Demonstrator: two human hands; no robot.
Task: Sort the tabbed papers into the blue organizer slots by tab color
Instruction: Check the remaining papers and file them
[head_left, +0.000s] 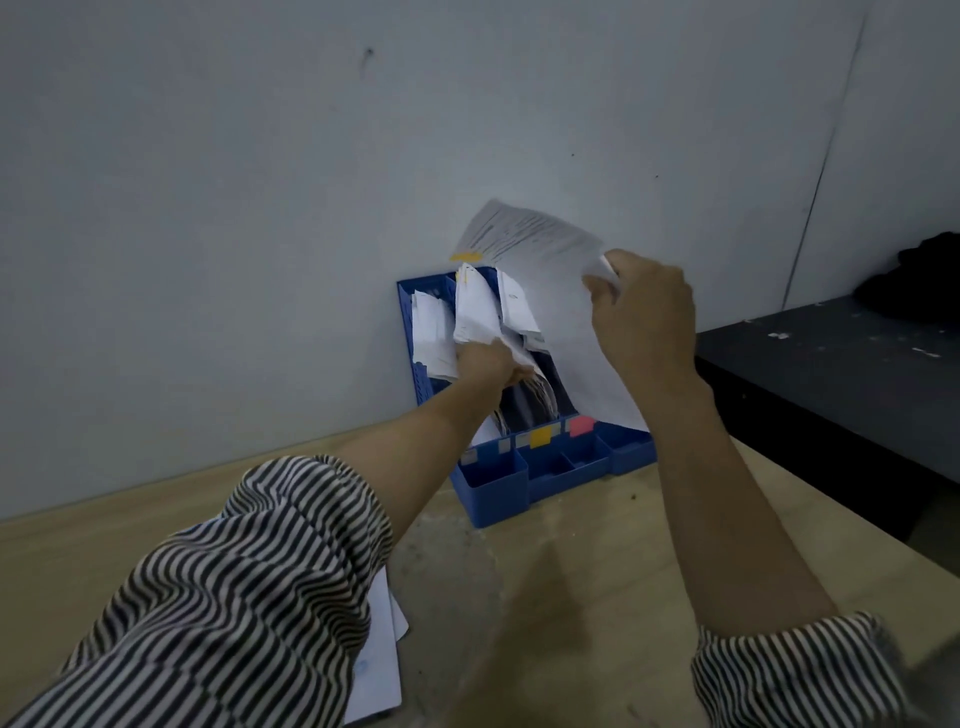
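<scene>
Nearest the camera, two forearms in black-and-white striped sleeves (249, 587) reach forward over a pale wooden tabletop (597, 597). Under the left sleeve, a few loose white sheets of paper (379, 660) lie flat on the table, partly hidden by the arm.

Farther out, a blue plastic desk organizer (493, 493) stands on the table with its back against the grey wall (260, 208). Its low front has small open compartments, and a yellow label (541, 436) and a pink label (581, 425) sit on the rail behind them.

The left hand (488, 361) reaches into the organizer's upright slots, fingers curled round a bunch of white filed papers (475, 312) in the middle slot, pulling them leftward. The right hand (644, 317), raised just right of the organizer, pinches the right edge of a white printed sheet with a yellow tab (524, 244) at its left corner; the sheet hangs tilted above the slots, touching none that can be made out.

To the right, a dark bench (831, 374) stands along the wall.
</scene>
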